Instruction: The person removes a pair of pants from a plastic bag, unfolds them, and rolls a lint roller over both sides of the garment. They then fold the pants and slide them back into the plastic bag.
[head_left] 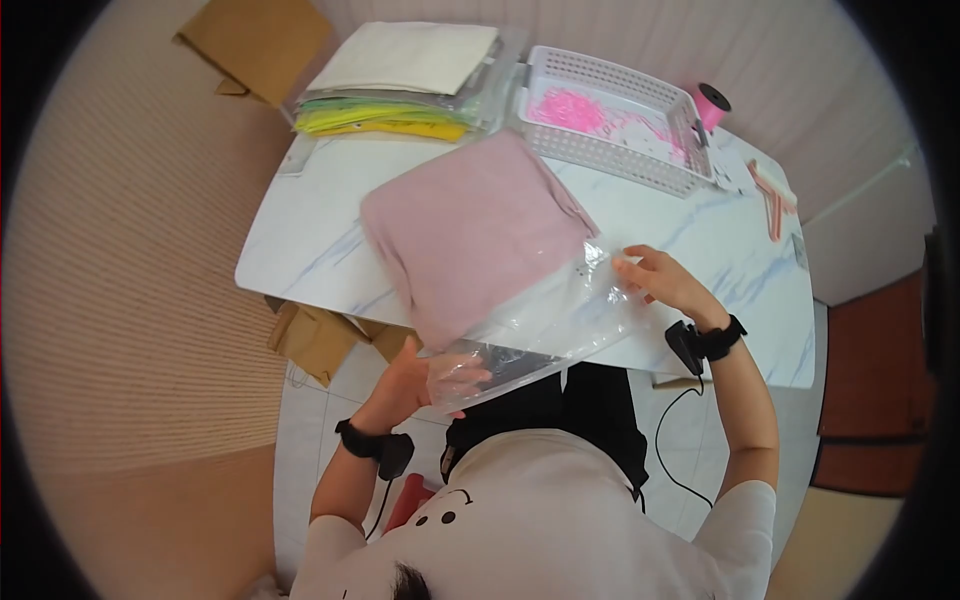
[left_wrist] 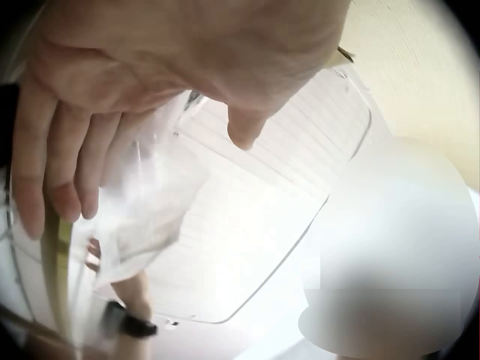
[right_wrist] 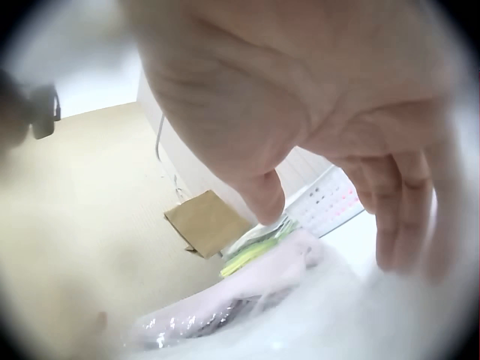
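A folded pink cloth item [head_left: 475, 225] lies on the table, and a clear plastic bag [head_left: 545, 325] extends from its near side past the table's front edge. My left hand [head_left: 410, 385] is at the bag's near left corner, its straightened fingers seen through the film. In the left wrist view the bag [left_wrist: 154, 202] hangs beside those fingers, with the thumb apart. At the bag's right side is my right hand [head_left: 665, 280], fingertips right at the film. The right wrist view shows this hand's thumb [right_wrist: 266, 199] spread away from its loosely bent fingers [right_wrist: 397, 217].
Behind the pink cloth stands a stack of folded, bagged items [head_left: 400, 85], white on top and yellow below. A white perforated basket [head_left: 620, 160] holds pink strands. Beside it are a pink ribbon spool [head_left: 712, 105] and a pink-handled tool [head_left: 773, 205]. Brown paper bags [head_left: 318, 340] sit below the table.
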